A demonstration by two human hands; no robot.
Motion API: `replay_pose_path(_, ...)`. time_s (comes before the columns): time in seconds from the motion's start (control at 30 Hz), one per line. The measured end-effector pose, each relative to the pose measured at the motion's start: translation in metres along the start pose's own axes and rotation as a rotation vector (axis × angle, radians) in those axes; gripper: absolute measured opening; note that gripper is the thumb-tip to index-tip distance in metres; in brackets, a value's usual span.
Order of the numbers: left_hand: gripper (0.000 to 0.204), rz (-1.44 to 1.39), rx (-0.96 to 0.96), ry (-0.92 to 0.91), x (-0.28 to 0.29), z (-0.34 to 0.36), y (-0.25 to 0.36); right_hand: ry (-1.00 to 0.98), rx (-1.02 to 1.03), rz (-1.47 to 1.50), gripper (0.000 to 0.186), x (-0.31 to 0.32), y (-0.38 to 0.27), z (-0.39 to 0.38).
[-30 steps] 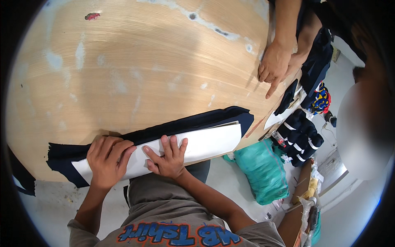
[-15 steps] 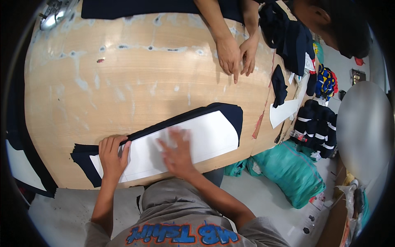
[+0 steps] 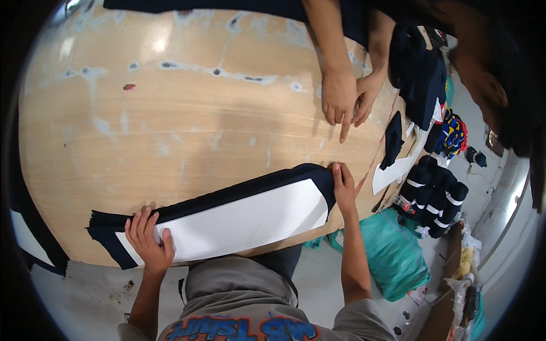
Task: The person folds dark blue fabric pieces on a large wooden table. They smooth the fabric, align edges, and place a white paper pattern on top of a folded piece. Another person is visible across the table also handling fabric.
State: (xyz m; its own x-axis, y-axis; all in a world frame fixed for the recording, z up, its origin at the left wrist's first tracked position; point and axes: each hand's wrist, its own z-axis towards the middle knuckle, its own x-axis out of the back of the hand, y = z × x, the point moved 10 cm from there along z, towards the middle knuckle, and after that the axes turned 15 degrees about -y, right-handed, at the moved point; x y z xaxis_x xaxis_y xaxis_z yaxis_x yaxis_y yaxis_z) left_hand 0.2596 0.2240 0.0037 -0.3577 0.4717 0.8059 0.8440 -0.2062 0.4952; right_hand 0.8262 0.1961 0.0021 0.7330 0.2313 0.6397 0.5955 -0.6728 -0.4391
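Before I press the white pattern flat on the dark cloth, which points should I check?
1. Left hand on the pattern's left end: ok.
2. Right hand at the cloth's right edge: ok.
3. Cloth shows along the pattern's top and right edges: ok.
4. Cloth under the near edge: cannot tell.
5. Other person's hands apart from the pattern: ok.
6. All on the table: not ok, the near edge overhangs.
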Motion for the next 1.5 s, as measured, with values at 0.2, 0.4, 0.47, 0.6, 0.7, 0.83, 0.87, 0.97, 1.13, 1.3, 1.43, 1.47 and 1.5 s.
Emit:
replay_pose_path(0.2,0.04,0.015,-0.006,-0.033,-0.008,-0.006,-0.005,-0.029,0.07,-0.059,0.044,-0.002,-0.014,0.003)
replay_pose_path(0.4,0.041,0.047,-0.01,-0.039,-0.014,-0.01,-0.009,0.128,0.136,-0.22,0.039,0.009,-0.011,-0.011)
replay_pose_path(0.47,0.041,0.063,-0.013,-0.038,-0.013,-0.007,-0.008,0.163,0.055,-0.237,0.037,0.005,0.004,-0.004)
replay_pose_path(0.6,0.041,0.051,0.012,-0.035,-0.015,-0.009,-0.012,0.246,0.161,-0.295,0.029,-0.003,-0.004,0.004)
replay_pose_path(0.7,0.042,0.048,0.007,-0.031,-0.015,-0.007,-0.01,0.32,0.23,-0.324,0.025,-0.002,-0.01,-0.001)
replay_pose_path(0.83,0.043,0.034,0.012,-0.021,-0.011,-0.007,-0.008,0.362,0.256,-0.301,0.021,0.004,-0.009,-0.009)
replay_pose_path(0.87,0.042,0.034,0.005,-0.02,-0.01,-0.007,-0.008,0.38,0.259,-0.283,0.021,0.005,-0.01,-0.012)
replay_pose_path(0.97,0.042,0.034,-0.01,-0.008,-0.006,0.001,-0.006,0.379,0.205,-0.294,0.015,0.001,-0.008,-0.011)
replay_pose_path(1.13,0.044,0.048,-0.011,0.042,-0.002,-0.003,0.001,0.605,0.264,-0.458,0.012,0.027,-0.069,-0.05)
replay_pose_path(1.3,0.046,0.019,-0.035,0.1,0.009,0.003,0.013,0.456,0.363,-0.384,0.024,-0.036,-0.097,-0.109)
replay_pose_path(1.43,0.046,-0.025,-0.132,0.248,0.02,-0.017,0.011,0.291,0.305,-0.46,0.045,-0.109,-0.101,-0.135)
replay_pose_path(1.47,0.046,-0.017,-0.171,0.276,0.028,-0.028,0.013,0.271,0.27,-0.469,0.049,-0.122,-0.101,-0.139)
replay_pose_path(1.5,0.046,0.028,-0.133,0.248,0.036,-0.036,0.013,0.257,0.267,-0.468,0.057,-0.134,-0.098,-0.142)
